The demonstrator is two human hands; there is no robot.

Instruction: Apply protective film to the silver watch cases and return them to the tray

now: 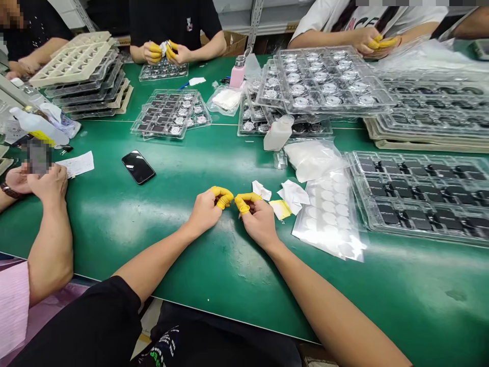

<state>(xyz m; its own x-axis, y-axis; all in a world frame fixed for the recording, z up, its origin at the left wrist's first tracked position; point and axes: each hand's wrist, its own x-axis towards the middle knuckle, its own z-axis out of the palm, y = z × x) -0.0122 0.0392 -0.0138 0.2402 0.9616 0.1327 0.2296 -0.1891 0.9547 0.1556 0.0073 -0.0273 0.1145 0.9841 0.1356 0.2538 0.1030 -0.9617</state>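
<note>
gap between left hand and phone

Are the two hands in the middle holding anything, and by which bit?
It can't be told: the left hand and right hand bend their yellow finger covers close together, but nothing shows clearly between them.

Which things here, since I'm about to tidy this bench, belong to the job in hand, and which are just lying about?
Probably the job's:
yellow finger cots, on the left hand and right hand
sheet of white discs
black pieces in a clear tray

Seemingly just lying about:
black phone
paper slip
crumpled white scraps, though near the right hand
</note>
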